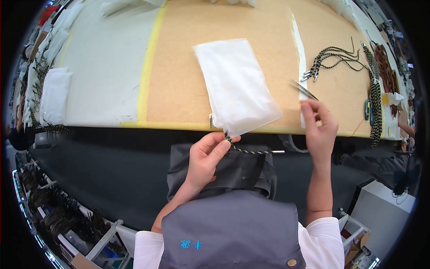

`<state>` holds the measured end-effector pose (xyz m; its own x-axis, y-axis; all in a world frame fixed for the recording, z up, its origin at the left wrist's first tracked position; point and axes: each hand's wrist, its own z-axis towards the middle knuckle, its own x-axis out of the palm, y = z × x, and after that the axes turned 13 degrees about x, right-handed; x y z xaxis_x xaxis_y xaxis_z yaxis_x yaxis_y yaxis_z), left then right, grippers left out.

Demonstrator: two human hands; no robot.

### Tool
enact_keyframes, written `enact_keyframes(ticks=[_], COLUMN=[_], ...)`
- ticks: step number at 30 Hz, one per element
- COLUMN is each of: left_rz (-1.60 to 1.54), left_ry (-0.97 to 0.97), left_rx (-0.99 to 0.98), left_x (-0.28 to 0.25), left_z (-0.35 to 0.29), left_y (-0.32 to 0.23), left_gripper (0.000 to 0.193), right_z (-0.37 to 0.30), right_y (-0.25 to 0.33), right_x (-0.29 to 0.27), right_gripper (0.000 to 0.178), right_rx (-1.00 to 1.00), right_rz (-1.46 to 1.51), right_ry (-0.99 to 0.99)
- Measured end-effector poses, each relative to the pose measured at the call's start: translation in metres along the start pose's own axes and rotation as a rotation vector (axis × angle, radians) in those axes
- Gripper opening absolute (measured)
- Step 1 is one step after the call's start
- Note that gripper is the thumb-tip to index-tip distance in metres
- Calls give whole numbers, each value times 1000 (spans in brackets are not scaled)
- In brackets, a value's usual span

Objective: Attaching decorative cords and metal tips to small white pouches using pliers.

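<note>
Here, the black-and-yellow braided cord hangs just below the near edge of the worktable, its metal tip pointing toward my right side. My left hand pinches the cord's other end between thumb and fingertips, right where it meets the lower corner of the clear plastic bag. That bag lies flat on the tan board covering the table, tilted, with its lower corner reaching over the table edge toward my left hand. A small metal tip sticks out beside the bag, at the table's front edge. My right hand is up at the table edge, to the right of the bag, closed on a pair of metal tweezers whose points aim away from me across the board. Farther right of the bag, a bundle of loose cords of the same braid lies on the board, metal tips gathered toward the bag. Beyond them, near the table's right end, more braided cords lie in a long strand. Left of the bag, past the yellow tape strip, a stack of clear bags rests on the white part of the table.
</note>
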<state>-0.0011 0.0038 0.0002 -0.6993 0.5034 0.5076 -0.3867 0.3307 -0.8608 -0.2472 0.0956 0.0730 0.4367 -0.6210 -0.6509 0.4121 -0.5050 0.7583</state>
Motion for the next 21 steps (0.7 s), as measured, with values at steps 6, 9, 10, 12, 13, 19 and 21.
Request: enact_keyframes(ticks=[6, 9, 10, 12, 13, 19, 21], left_rz=[-248, -271, -269, -287, -287, -385, -398], left_ry=[21, 49, 47, 52, 51, 35, 21], left_rx=[-63, -94, -100, -120, -122, -157, -196], left_x=[-4, -9, -10, -9, -9, -12, -12], left_z=[6, 7, 6, 8, 8, 8, 8], left_y=[3, 3, 4, 1, 0, 1, 1], left_gripper=[23, 22, 22, 22, 22, 22, 21], right_z=[31, -17, -36, -62, -69, -80, -83], right_y=[-29, 2, 12, 16, 19, 21, 21], right_x=[-12, -11, -8, 2, 9, 31, 35], right_gripper=[13, 15, 17, 20, 21, 30, 30], right_rx=[-123, 292, 467, 530, 572, 786, 778], right_rz=[-282, 184, 406, 519, 559, 649, 680], right_ry=[-34, 479, 697, 963, 1018, 1134, 1124])
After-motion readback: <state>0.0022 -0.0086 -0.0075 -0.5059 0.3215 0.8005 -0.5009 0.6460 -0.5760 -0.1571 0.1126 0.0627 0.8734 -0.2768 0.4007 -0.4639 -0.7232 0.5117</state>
